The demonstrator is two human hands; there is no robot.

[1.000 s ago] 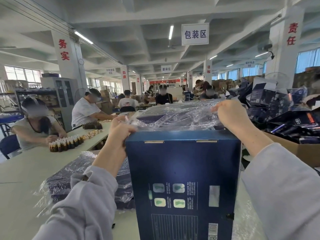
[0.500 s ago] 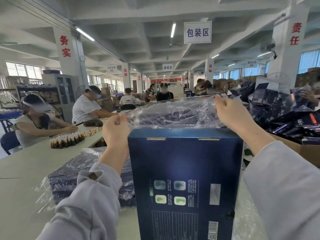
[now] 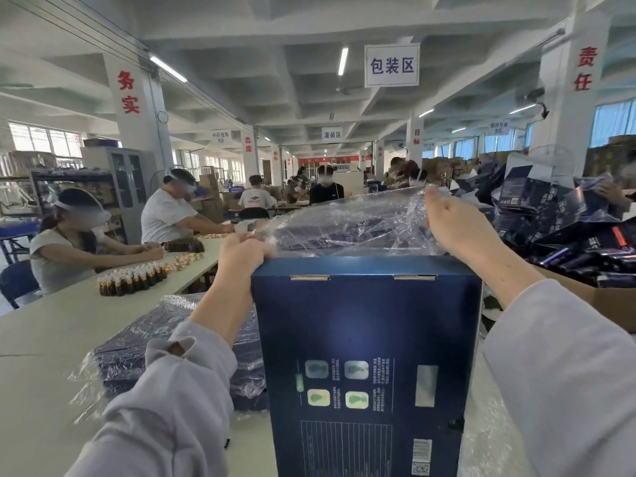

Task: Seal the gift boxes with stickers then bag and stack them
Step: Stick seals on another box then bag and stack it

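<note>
A gift box [image 3: 364,339] stands upright on a table [image 3: 51,339], with a plastic bag [image 3: 354,228] over its top. Bagged boxes [image 3: 137,349] lie left of it, bottles [image 3: 130,280] behind-left, and a carton [image 3: 612,301] to its right.

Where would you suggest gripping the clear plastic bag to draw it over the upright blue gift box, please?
Probably at its open rim, one pinch near each top corner of the gift box, from above, where the left hand and right hand hold the plastic bag: the mouth spans the box's width.

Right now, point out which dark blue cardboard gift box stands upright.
The dark blue box between the left hand and right hand; the plastic-wrapped boxes left of it lie flat.
</note>
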